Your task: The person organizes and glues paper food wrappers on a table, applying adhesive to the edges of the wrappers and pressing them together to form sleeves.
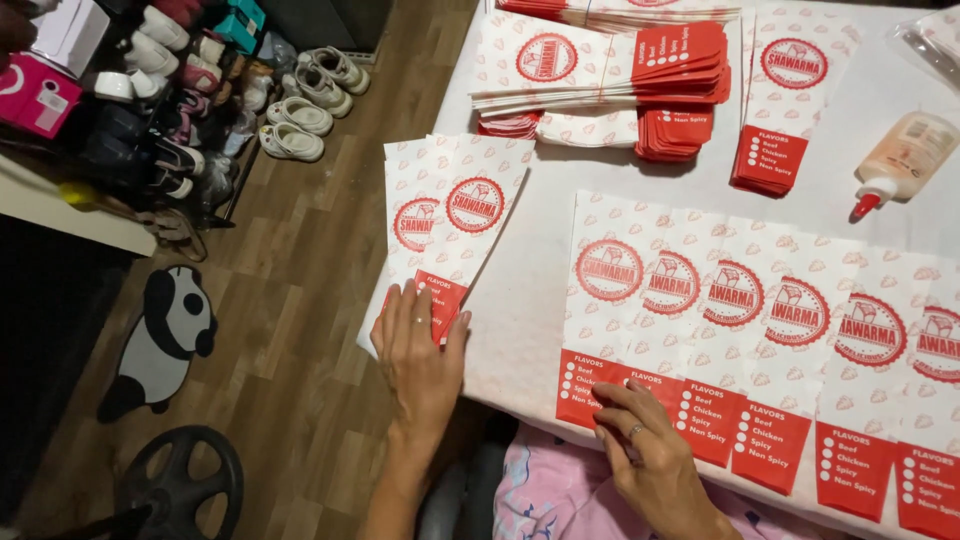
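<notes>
Left hand lay flat, fingers extended, on small stack of paper sleeves; right hand, fingers loose, touched the overlapping row of sleeves on white table

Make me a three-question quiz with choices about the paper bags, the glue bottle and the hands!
1. Where is the glue bottle?
A. on the table's far right
B. on the floor
C. in a hand

2. What colour is the glue bottle's tip?
A. blue
B. red
C. green

3. What is the left hand doing?
A. holding scissors
B. lifted in the air
C. lying flat on a small pile of paper bags

Answers: 1 A, it lies on the white table beside the bags. 2 B, the nozzle is red. 3 C, its palm presses the pile at the table's edge.
</notes>
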